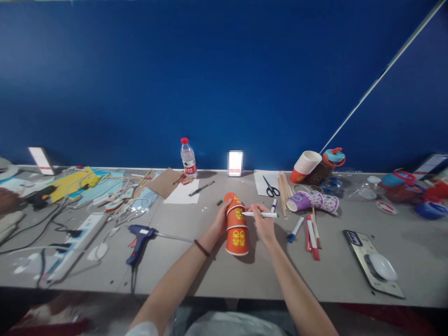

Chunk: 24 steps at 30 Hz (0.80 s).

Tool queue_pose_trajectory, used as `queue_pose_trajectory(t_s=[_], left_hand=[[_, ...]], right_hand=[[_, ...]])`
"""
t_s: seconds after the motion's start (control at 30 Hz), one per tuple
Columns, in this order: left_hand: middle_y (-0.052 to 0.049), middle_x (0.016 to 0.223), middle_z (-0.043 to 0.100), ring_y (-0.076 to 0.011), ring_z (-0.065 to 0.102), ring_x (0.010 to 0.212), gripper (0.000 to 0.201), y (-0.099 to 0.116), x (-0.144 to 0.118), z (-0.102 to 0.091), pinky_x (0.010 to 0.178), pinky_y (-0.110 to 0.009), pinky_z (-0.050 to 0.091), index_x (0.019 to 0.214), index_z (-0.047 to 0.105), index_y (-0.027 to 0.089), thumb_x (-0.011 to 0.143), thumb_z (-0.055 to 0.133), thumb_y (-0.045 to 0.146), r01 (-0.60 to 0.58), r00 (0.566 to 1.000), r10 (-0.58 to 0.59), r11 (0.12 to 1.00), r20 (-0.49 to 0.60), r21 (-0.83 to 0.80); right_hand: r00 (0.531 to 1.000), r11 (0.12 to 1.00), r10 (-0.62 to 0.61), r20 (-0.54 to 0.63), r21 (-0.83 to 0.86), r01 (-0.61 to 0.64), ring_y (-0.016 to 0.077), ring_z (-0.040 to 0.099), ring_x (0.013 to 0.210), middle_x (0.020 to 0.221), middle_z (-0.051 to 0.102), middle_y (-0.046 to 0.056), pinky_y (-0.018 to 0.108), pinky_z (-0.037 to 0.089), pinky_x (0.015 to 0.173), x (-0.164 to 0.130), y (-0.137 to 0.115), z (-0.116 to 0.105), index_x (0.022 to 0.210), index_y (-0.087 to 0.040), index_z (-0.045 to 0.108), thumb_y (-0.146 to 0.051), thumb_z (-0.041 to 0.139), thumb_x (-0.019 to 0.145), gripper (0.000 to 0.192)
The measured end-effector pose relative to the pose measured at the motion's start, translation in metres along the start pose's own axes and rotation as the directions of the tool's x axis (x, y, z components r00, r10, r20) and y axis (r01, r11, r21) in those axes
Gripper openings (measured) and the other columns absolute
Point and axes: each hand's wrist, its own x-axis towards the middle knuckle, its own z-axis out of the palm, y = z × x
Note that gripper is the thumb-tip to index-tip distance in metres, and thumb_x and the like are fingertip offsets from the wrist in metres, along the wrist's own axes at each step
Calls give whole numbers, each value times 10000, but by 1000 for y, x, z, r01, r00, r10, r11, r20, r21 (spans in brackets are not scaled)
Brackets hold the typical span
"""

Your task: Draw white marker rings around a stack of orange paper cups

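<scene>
Two hands work at the table (196, 275): my left hand (221, 220) curls around the stacked orange cups (236, 231) lying on their side, while my right hand (263, 223) pinches a white marker (261, 214), its tip touching the cups between both hands.

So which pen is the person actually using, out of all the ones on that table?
Start at the grey table under the blue wall and find the stacked orange cups lying near its middle, steadied by the left hand. The pen is the white one in the right hand, its tip against the cups. The other pens lie loose further right.
</scene>
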Motion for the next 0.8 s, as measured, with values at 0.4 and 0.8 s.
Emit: queue_pose_trajectory(t_s=[0.4,0.8], left_hand=[[-115,768,725,-191,650,605,397,1,-4,6,637,-294,509,890,684,100,872,527,464,-16,1000,16,1000,-8,12],[-123,797,729,-194,662,630,409,0,0,0,654,-298,515,951,680,88,863,542,462,-5,1000,5,1000,-7,-3]], right_hand=[[1000,1000,10,8,19,-10,236,664,769,740,742,56,353,487,741,0,-1,0,600,-212,626,-490,600,786,336],[1000,1000,-5,12,30,4,236,660,768,734,728,43,363,487,760,1,0,1,616,-213,607,-516,594,798,354]])
